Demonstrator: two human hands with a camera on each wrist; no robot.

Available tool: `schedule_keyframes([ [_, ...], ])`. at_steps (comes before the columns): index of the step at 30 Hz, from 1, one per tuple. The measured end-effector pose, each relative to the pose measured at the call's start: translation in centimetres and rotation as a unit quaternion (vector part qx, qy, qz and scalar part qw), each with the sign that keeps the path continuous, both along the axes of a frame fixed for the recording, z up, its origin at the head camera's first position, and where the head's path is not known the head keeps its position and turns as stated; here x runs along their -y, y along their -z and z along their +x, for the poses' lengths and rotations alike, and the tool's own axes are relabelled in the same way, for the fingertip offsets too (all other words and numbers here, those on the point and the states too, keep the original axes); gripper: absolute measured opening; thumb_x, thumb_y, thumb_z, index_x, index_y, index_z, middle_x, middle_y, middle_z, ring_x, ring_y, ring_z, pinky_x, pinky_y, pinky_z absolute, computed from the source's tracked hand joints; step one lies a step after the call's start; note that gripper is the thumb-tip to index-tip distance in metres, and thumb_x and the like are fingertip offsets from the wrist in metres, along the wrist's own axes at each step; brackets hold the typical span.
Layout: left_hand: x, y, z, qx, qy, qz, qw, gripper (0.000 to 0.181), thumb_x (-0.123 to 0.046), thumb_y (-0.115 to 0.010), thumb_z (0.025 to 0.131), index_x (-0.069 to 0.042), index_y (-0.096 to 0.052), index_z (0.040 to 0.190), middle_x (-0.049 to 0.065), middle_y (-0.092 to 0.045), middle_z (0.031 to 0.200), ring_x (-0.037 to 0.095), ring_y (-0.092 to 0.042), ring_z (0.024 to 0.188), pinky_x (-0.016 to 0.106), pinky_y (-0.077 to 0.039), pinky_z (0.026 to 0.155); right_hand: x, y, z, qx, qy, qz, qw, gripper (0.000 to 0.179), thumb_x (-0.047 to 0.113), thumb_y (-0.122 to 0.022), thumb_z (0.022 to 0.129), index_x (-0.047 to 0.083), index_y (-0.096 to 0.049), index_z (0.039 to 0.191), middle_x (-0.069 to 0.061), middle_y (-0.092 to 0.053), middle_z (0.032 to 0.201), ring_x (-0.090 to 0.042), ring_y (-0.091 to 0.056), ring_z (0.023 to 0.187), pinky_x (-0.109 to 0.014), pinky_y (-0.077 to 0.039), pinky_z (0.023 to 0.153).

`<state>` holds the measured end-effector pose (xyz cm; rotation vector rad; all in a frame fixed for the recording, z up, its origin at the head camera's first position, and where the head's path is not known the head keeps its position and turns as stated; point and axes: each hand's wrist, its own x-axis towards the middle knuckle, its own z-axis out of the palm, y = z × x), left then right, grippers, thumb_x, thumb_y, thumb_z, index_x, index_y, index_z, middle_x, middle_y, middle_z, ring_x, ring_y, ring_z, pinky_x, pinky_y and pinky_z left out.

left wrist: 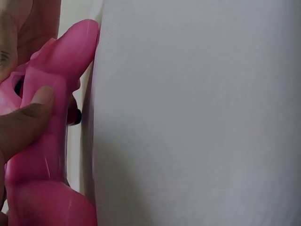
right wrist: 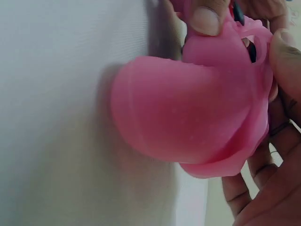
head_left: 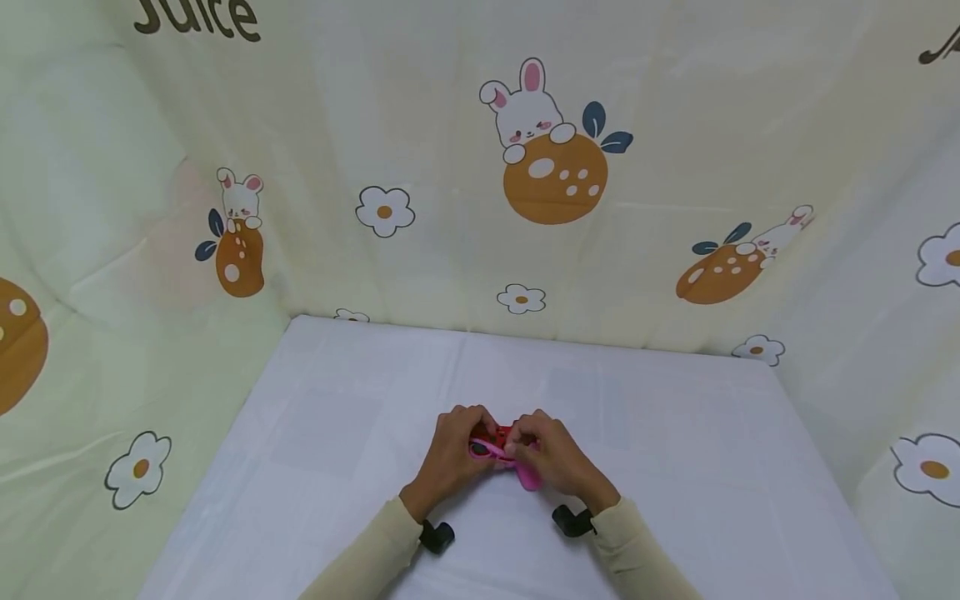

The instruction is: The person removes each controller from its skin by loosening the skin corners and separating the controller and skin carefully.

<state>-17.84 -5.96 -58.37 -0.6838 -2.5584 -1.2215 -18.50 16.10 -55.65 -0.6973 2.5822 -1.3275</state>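
Note:
Both hands work on a red game controller point(head_left: 506, 433) partly inside a pink silicone cover point(head_left: 528, 478). My left hand point(head_left: 454, 446) grips the controller's left side, its thumb point(left wrist: 43, 96) pressing on the cover in the left wrist view. My right hand point(head_left: 561, 457) pinches the cover's edge with thumb point(right wrist: 287, 59) and fingers. One grip sleeve of the cover point(right wrist: 174, 110) bulges loosely toward the table in the right wrist view. A dark thumbstick point(head_left: 478, 448) shows on the left. The hands hide much of the controller.
A white-covered table point(head_left: 322, 483) lies beneath the hands. Behind it hangs a pale curtain point(head_left: 435, 125) printed with rabbits, oranges and flowers. Each wrist wears a small black camera point(head_left: 437, 537).

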Motion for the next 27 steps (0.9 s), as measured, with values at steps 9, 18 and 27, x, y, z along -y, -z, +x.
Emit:
schedule_keyframes([
  [9, -0.2, -0.3, 0.4, -0.001, -0.013, -0.003, 0.9999, 0.048, -0.027, -0.099, 0.075, -0.018, -0.064, 0.106, -0.006, -0.074, 0.106, 0.015, -0.059, 0.101, 0.043, -0.041, 0.096, 0.3, 0.0, 1.2, -0.18, 0.042, 0.033, 0.9821, 0.018, 0.019, -0.092, 0.08, 0.027, -0.076, 0.082, 0.019, -0.065, 0.082, -0.012, -0.055, 0.083, -0.03, -0.044, 0.078],
  [18, 1.0, -0.3, 1.1, 0.014, 0.015, 0.026, 0.9995, 0.049, -0.024, -0.098, 0.077, -0.018, -0.066, 0.115, -0.007, -0.073, 0.114, 0.014, -0.057, 0.109, 0.041, -0.046, 0.098, 0.4, 0.5, 1.7, -0.139, 0.094, -0.005, 0.9858, 0.02, 0.02, -0.095, 0.078, 0.031, -0.081, 0.087, 0.02, -0.071, 0.086, -0.008, -0.058, 0.089, -0.037, -0.053, 0.08],
  [27, 2.9, 0.2, 0.9, 0.055, -0.027, 0.092, 0.9939, 0.042, -0.033, -0.093, 0.082, -0.02, -0.068, 0.113, -0.008, -0.073, 0.114, 0.016, -0.063, 0.116, 0.047, -0.048, 0.103, 2.0, -0.7, 0.9, -0.053, 0.1, -0.005, 0.9936, 0.016, 0.029, -0.092, 0.084, 0.028, -0.082, 0.097, 0.016, -0.075, 0.095, -0.013, -0.056, 0.094, -0.034, -0.051, 0.084],
])
